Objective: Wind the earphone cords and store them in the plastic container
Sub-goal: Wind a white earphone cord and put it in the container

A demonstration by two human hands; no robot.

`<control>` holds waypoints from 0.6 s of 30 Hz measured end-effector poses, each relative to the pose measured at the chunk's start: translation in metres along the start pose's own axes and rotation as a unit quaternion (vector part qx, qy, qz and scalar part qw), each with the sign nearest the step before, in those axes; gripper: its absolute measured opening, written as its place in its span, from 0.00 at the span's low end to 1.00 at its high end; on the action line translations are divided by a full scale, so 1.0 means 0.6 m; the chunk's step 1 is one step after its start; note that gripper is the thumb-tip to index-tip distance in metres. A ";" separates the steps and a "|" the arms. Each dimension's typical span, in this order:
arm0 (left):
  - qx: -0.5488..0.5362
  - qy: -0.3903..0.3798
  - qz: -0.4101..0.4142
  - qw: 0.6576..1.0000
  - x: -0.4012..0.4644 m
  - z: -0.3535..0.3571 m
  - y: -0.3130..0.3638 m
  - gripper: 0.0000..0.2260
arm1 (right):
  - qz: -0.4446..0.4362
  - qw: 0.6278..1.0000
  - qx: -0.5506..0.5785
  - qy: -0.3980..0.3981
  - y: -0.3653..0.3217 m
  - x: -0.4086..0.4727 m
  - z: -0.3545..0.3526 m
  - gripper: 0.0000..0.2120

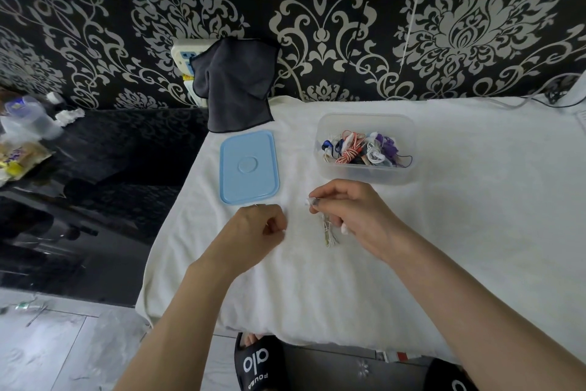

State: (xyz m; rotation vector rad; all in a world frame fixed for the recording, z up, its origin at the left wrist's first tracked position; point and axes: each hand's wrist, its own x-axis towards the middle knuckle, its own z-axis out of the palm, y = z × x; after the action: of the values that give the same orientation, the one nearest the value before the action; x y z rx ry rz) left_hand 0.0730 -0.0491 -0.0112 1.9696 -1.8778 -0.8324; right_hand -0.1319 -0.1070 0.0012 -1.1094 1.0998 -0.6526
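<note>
Behind your work surface runs a black wall covering with a pale grey damask pattern (333, 29), and the table in front of you is spread with a thick cream-white towel (444, 232) that hangs over the near edge. To the left of it lies a glossy black countertop (111, 168) with some blurred bottles and packets at its far left end. A dark grey microfibre cloth (236, 83) hangs from the wall over a white socket strip, its lower edge reaching the towel's back corner. Just in front of that cloth a pale blue rectangular plastic lid (249, 167) lies flat on the towel. To the right of the lid, and apart from it, stands the clear rectangular plastic container (366, 149), open at the top, holding a heap of bundled earphone cords in red-and-white, blue, purple and white (364, 149). Your right hand (348, 210) is raised just in front of the container, thumb and fingers pinching the top of a small wound bundle of white earphone cord (329, 232); the loops hang down below your fingers toward the towel, and a white end piece shows at your fingertips. Your left hand (258, 232) is near the lid's front edge, beside the right hand but not touching it, its fingers curled inward; you cannot tell from this view whether it pinches a strand of the cord. At the bottom, a black slide sandal with white lettering (258, 362) shows on the grey tiled floor.
</note>
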 end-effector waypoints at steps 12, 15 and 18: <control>-0.149 0.054 0.022 0.987 0.002 -0.010 0.044 0.07 | -0.016 0.999 -0.034 -0.007 -0.009 -0.007 0.000 0.06; -0.178 0.053 0.003 0.983 0.004 -0.011 0.045 0.05 | -0.023 0.999 -0.035 -0.004 -0.013 -0.011 0.002 0.06; -0.204 0.051 0.000 0.978 0.004 -0.010 0.050 0.06 | -0.031 0.999 -0.042 -0.006 -0.013 -0.012 0.002 0.07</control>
State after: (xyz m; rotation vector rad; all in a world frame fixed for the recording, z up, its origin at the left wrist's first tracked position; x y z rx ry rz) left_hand 0.0525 -0.0560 0.0104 1.7210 -1.5055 -1.0027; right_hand -0.1327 -0.1030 0.0110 -1.2228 1.0949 -0.6530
